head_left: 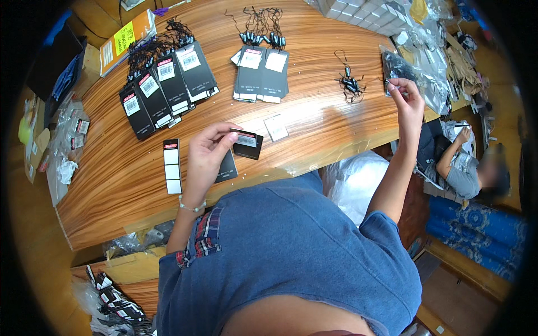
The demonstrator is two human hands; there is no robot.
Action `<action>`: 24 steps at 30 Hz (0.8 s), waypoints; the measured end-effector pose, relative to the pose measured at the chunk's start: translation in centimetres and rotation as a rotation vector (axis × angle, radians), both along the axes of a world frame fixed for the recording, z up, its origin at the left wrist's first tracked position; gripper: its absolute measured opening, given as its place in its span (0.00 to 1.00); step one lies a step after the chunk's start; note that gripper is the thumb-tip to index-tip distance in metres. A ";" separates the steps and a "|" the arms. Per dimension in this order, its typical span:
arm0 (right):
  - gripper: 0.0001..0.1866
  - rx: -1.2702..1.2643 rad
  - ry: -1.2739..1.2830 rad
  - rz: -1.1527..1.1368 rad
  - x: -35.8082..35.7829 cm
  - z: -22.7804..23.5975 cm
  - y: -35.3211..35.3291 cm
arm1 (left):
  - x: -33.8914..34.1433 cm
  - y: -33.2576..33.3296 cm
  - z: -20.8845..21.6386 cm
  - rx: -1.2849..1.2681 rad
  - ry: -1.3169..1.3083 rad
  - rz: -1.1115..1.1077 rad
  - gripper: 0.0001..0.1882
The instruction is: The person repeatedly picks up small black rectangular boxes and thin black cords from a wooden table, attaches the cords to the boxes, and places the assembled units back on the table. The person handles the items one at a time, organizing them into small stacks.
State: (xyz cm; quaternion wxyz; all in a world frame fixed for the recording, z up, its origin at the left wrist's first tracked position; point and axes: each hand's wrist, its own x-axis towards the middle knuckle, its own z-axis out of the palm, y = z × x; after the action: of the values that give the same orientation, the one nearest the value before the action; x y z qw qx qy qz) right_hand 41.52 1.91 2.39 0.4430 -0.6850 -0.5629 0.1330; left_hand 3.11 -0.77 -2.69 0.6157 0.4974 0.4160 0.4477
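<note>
My left grip (207,150) is closed on a dark card (248,147) w/ a pale sticker, pinching its left end, thumb on top, over the near side of the wood-grain counter (319,73). Can't tell if the card touches the wood. Prob. v. light, stiffish but bendable, maybe slick; I'd take it by an edge or corner, thumb vs. fingers, off the sticker, no hard squeeze.

My right grip (409,103) is at the right, fingertips bunched by the near edge of a clear bag (398,64) of dark bits. Can't tell if it's pinching anything. Bag looks soft, slippery; a rim hold is prob. best.

Partly under my left grip lies a 2nd dark card (226,169). Just right of the held card: a small white tag (276,127). Left: a dark strip w/ white panels (172,167).

Farther out, a tangle of black cords (350,87) lies short of the bag; corded card stacks sit far-centre (261,75) & far-left (168,84). White boxes (367,15) far right; a co-worker (462,173) beyond, right.
</note>
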 end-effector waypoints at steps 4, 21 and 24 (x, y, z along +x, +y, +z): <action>0.04 0.097 0.752 0.310 -5.3 -0.7 -0.4 | 0.9 0.4 0.5 0.052 -0.060 -0.136 0.05; 0.05 -0.012 1.361 0.680 -19.0 -2.5 0.0 | 4.0 1.5 0.9 0.142 0.131 -0.453 0.06; 0.05 0.028 1.405 0.657 -18.5 -2.8 0.6 | 4.1 1.3 0.9 0.161 0.116 -0.557 0.07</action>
State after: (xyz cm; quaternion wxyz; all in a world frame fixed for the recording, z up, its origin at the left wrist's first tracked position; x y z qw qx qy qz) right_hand 23.03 2.52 -0.43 0.6425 -0.2321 -0.3259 0.6535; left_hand 7.25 0.53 -1.80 0.6486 0.6644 0.2611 0.2640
